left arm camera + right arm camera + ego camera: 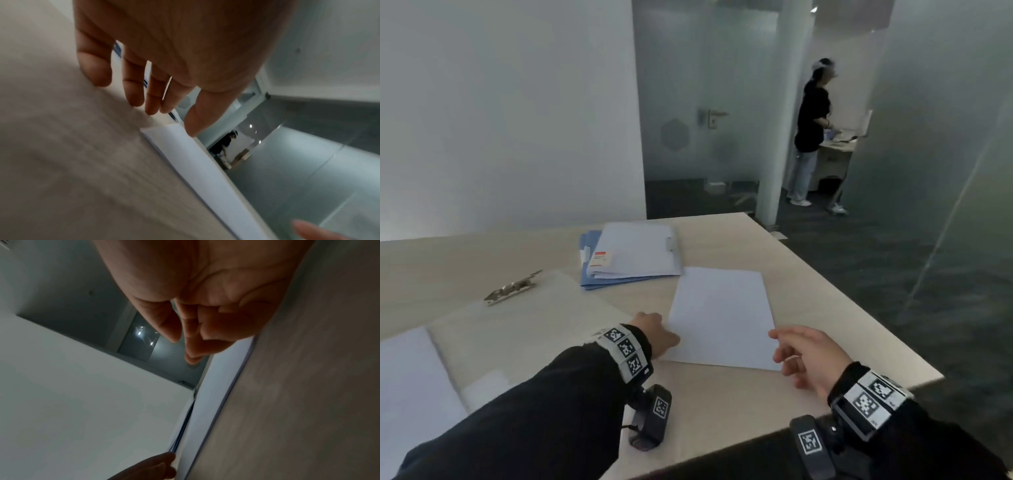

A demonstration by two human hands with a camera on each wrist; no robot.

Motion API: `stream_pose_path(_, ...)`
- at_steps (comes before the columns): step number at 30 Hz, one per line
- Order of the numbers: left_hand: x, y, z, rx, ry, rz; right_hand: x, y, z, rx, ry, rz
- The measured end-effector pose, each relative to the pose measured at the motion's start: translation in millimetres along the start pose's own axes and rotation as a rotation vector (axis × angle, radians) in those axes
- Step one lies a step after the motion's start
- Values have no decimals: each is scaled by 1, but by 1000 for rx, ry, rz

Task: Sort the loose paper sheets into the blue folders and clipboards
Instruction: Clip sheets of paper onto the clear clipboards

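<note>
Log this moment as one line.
left hand at sheet edge | right hand open, near corner | folders behind

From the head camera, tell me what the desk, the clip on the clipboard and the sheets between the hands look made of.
Desk: pale wood-grain top, matte, probably laminate; faint streaks show and no gloss.
Clip: metal, silvery with bright glints.
Clipboard: beige, matte board; material unclear.
Sheets: plain white paper, matte, a thin stack by its layered edge in the left wrist view.

Left paper sheet [410, 383] cut off
</note>
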State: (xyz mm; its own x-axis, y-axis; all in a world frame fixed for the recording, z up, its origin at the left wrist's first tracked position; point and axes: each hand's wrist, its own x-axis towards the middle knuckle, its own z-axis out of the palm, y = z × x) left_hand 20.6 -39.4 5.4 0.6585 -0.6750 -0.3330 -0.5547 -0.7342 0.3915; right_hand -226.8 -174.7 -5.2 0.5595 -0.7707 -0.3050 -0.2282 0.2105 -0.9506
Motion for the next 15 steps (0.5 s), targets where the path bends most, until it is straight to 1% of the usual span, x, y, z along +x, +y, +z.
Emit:
stream_pose_path(3,12,28,4,275,-44,-6,-15,13,-39,12,76,45)
stream_pose_path(6,17,54,15,410,-57,43,-28,24,-73,-27,167,85)
stream_pose_path(9,12,82,29,453,-85,147,-38,38,-103,-77,257,158)
stream_pose_path(11,5,100,41,464,-116,234,-46,46,-119,-119,289,231)
stream_pose_path(13,-4,116,52,453,-138,333,-56,51,-129,-124,257,298)
stream_pose_path(15,-10,127,66,419,-167,426,-66,55,-135,-40,203,315)
